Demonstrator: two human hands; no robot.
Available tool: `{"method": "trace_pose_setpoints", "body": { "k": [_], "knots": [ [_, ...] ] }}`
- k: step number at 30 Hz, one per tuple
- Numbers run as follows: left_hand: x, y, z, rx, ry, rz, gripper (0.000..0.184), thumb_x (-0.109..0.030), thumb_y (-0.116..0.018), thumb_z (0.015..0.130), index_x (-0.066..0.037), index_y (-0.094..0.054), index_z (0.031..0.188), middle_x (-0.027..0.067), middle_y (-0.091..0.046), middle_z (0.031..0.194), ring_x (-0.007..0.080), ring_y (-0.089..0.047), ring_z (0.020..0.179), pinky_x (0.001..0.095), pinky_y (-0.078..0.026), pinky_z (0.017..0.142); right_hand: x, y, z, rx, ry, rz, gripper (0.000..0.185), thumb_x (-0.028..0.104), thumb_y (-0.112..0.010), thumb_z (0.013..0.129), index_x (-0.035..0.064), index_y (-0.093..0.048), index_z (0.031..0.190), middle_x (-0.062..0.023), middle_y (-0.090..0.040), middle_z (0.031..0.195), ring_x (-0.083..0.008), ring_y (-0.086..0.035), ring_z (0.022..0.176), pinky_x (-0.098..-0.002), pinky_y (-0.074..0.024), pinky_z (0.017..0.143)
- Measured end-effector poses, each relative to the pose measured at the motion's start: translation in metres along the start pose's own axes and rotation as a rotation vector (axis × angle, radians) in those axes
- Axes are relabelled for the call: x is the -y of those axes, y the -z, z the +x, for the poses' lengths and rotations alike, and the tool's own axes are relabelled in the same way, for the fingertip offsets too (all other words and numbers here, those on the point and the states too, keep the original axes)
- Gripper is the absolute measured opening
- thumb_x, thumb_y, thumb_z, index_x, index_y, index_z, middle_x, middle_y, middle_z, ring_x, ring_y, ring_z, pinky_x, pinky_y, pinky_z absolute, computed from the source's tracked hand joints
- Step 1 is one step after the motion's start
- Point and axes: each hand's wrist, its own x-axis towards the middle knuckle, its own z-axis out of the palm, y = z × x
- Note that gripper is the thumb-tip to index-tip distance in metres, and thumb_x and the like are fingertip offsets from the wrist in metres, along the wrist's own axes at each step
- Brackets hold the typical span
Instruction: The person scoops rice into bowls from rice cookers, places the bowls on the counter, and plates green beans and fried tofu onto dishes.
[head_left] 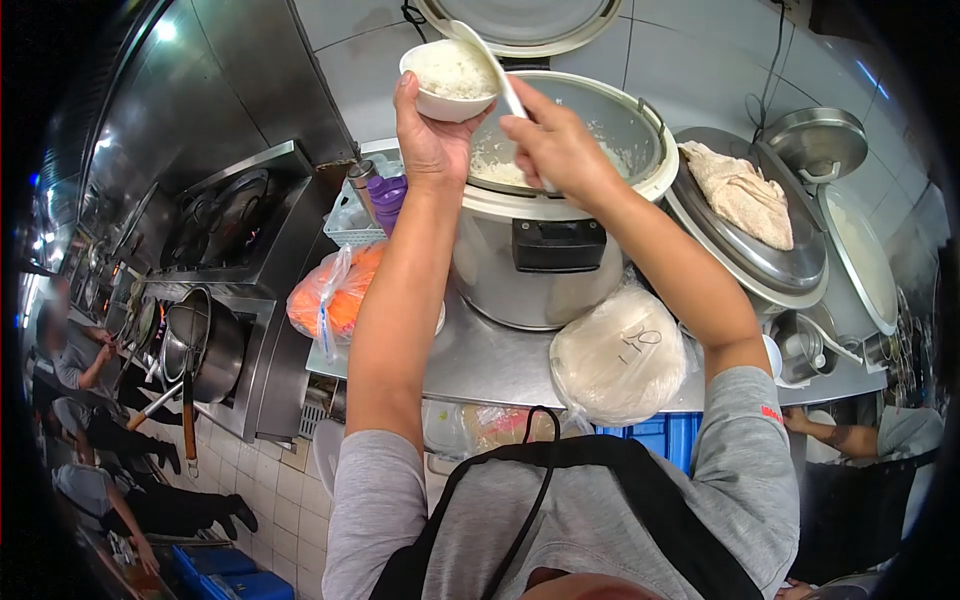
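Note:
My left hand (437,135) holds up a white bowl (452,108) heaped with white rice (450,70), its fingers round the bowl's underside. Wrapped round the handle of a white rice paddle (500,75), my right hand (560,140) is closed, and the paddle's head lies at the bowl's upper right rim. Both hands are above the front left part of a large open rice cooker (510,265), which has more rice inside. The cooker's round lid (520,20) stands raised behind it.
A bag of orange food (345,290) and a purple bottle (386,200) are left of the cooker. A wrapped white bundle (620,360) lies before it; a cloth (740,195) covers part of a lidded pot (800,265) at right. Stoves and several people are farther left, another person at right.

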Motion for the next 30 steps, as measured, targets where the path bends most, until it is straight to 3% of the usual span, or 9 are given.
{"method": "trace_pose_setpoints", "body": {
  "k": [5,9,13,15,19,22,24,26,30],
  "knots": [
    [0.005,0.005,0.000,-0.078,-0.090,0.029,0.058,-0.045,-0.052,0.084,-0.008,-0.038,0.126,0.0137,-0.047,0.124,0.0309,-0.051,0.113,0.0513,-0.048,0.087,0.006,0.006,0.014,0.046,0.045,-0.176,0.052,0.016,-0.051,0.090,0.0045,-0.035,0.138,-0.0146,-0.055,0.071,-0.0212,-0.056,0.055,-0.0346,-0.0467,0.046],
    [0.005,0.001,-0.003,-0.056,-0.195,0.150,0.080,-0.046,-0.061,0.080,-0.015,-0.012,0.135,0.0163,-0.036,0.128,0.0325,-0.047,0.112,0.0507,-0.051,0.077,-0.012,-0.003,0.009,-0.210,0.582,-0.790,0.049,0.013,-0.052,0.086,0.0077,-0.041,0.134,-0.0237,-0.061,0.086,-0.0368,-0.062,0.073,-0.0441,-0.0493,0.060],
    [-0.001,0.011,-0.010,-0.018,-0.212,0.059,0.072,-0.049,-0.059,0.079,-0.011,-0.028,0.132,0.0130,-0.041,0.127,0.0338,-0.045,0.115,0.0565,-0.050,0.079,0.006,0.014,-0.009,-0.309,0.812,-1.035,0.048,0.014,-0.052,0.086,0.0150,-0.040,0.133,-0.0205,-0.060,0.080,-0.0425,-0.058,0.065,-0.0480,-0.0464,0.059],
    [-0.019,0.011,-0.038,0.024,-0.224,-0.002,0.068,-0.049,-0.059,0.077,-0.010,-0.038,0.129,0.0135,-0.042,0.131,0.0369,-0.041,0.121,0.0611,-0.046,0.083,0.028,0.036,-0.045,-0.347,0.549,-1.094,0.029,0.018,-0.053,0.080,0.0084,-0.059,0.107,-0.0209,-0.063,0.091,-0.0354,-0.062,0.084,-0.0432,-0.0494,0.072],
    [-0.045,0.041,-0.124,-0.038,0.007,-0.115,0.071,-0.047,-0.059,0.076,-0.013,-0.037,0.134,0.0164,-0.040,0.136,0.0399,-0.039,0.124,0.0634,-0.042,0.088,0.008,0.091,-0.118,0.108,0.026,-1.460,0.046,0.011,-0.050,0.086,0.0136,-0.044,0.131,-0.0193,-0.062,0.099,-0.0367,-0.061,0.082,-0.0447,-0.0500,0.071],
    [-0.044,0.079,-0.200,-0.219,0.246,-0.124,0.065,-0.047,-0.055,0.079,-0.015,-0.039,0.134,0.0133,-0.042,0.135,0.0379,-0.043,0.121,0.0610,-0.043,0.087,-0.018,0.140,-0.182,-0.245,0.288,-1.004,0.048,0.011,-0.054,0.086,0.0112,-0.044,0.133,-0.0139,-0.055,0.124,-0.0288,-0.057,0.107,-0.0372,-0.0450,0.089],
    [-0.038,0.102,-0.247,-0.364,0.409,-0.041,0.062,-0.049,-0.052,0.081,-0.016,-0.040,0.133,0.0118,-0.044,0.134,0.0360,-0.044,0.120,0.0590,-0.045,0.084,-0.031,0.171,-0.240,-0.551,0.062,-0.830,0.043,0.012,-0.058,0.086,0.0097,-0.050,0.128,-0.0046,-0.064,0.110,-0.0126,-0.060,0.092,-0.0266,-0.0459,0.083],
    [-0.027,0.114,-0.287,-0.558,0.558,-0.003,0.060,-0.049,-0.050,0.082,-0.016,-0.042,0.131,0.0111,-0.045,0.133,0.0342,-0.046,0.119,0.0577,-0.046,0.083,-0.070,0.210,-0.293,-0.777,-0.067,-0.798,0.031,0.023,-0.064,0.082,0.0120,-0.063,0.111,-0.0136,-0.066,0.099,-0.0237,-0.065,0.078,-0.0329,-0.0492,0.069],
    [-0.002,0.151,-0.321,-0.612,0.711,0.007,0.057,-0.048,-0.048,0.084,-0.015,-0.043,0.130,0.0107,-0.047,0.131,0.0322,-0.046,0.119,0.0564,-0.046,0.082,-0.144,0.264,-0.376,-0.800,-0.592,-1.215,0.032,0.023,-0.060,0.083,0.0119,-0.062,0.112,-0.0155,-0.062,0.106,-0.0347,-0.059,0.096,-0.0401,-0.0459,0.081]
  ]
}}
